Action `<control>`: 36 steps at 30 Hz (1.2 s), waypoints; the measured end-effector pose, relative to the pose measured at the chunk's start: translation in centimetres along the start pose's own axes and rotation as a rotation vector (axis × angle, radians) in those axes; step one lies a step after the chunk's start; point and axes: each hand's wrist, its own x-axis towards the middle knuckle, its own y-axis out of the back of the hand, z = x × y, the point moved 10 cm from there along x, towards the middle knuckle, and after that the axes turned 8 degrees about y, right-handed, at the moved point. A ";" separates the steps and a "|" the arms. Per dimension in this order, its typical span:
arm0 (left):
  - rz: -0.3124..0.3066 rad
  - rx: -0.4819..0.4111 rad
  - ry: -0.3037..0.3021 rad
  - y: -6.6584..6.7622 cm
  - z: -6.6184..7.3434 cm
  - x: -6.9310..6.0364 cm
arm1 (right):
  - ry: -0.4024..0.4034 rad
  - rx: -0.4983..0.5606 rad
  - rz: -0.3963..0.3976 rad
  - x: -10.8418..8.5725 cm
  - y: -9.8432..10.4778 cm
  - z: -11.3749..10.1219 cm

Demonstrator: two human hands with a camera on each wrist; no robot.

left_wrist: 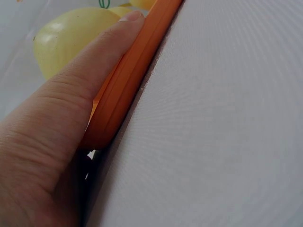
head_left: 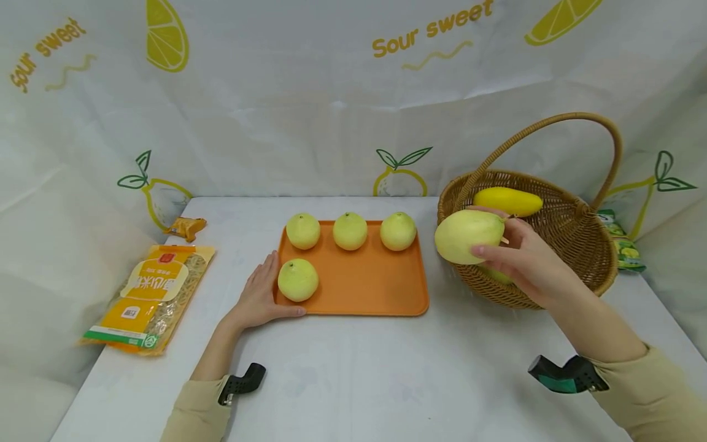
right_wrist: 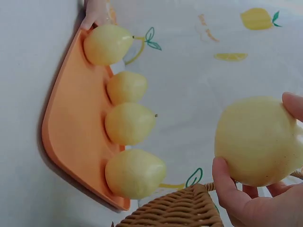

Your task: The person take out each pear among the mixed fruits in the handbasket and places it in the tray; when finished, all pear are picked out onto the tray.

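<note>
My right hand [head_left: 527, 261] holds a pale yellow-green melon [head_left: 466, 237] over the left front rim of the wicker basket [head_left: 577, 245]. In the right wrist view its fingers and thumb grip this melon [right_wrist: 255, 142] from the sides. An orange tray [head_left: 364, 285] bears a back row of melons, left [head_left: 302, 231], middle [head_left: 350, 231] and right [head_left: 397, 231], plus one melon [head_left: 298, 280] at the left front. My left hand [head_left: 259, 294] rests at the tray's left front corner, its thumb straight along the front edge and its fingers along the left side.
Inside the basket lie a long yellow fruit [head_left: 508, 201] and a partly hidden greenish one [head_left: 495, 274]. A green packet [head_left: 623, 242] sits behind the basket's right side. At the left are a noodle bag [head_left: 151, 298] and a small orange packet [head_left: 186, 228]. A curtain [head_left: 309, 135] hangs behind.
</note>
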 end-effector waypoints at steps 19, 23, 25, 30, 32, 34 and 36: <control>-0.010 0.021 0.010 -0.1 -0.1 0.3 | 0.000 -0.143 -0.049 -0.2 -5.1 2.3; -0.009 0.019 0.013 -0.1 -0.2 0.3 | -0.037 -0.217 -0.043 0.0 -5.6 3.4; -0.011 0.017 0.014 -0.1 -0.1 0.2 | -0.064 -0.240 -0.038 0.0 -5.7 4.1; -0.009 0.009 0.007 -0.1 0.1 0.2 | -0.100 -0.249 -0.045 0.5 -5.9 6.0; -0.006 0.004 0.003 0.0 0.1 0.1 | -0.106 -0.242 -0.051 0.7 -6.1 6.7; -0.004 0.004 0.003 0.0 0.2 0.1 | -0.112 -0.227 -0.059 0.9 -6.3 7.4; -0.002 0.004 0.005 0.1 0.2 0.0 | -0.121 -0.222 -0.061 1.1 -6.4 8.0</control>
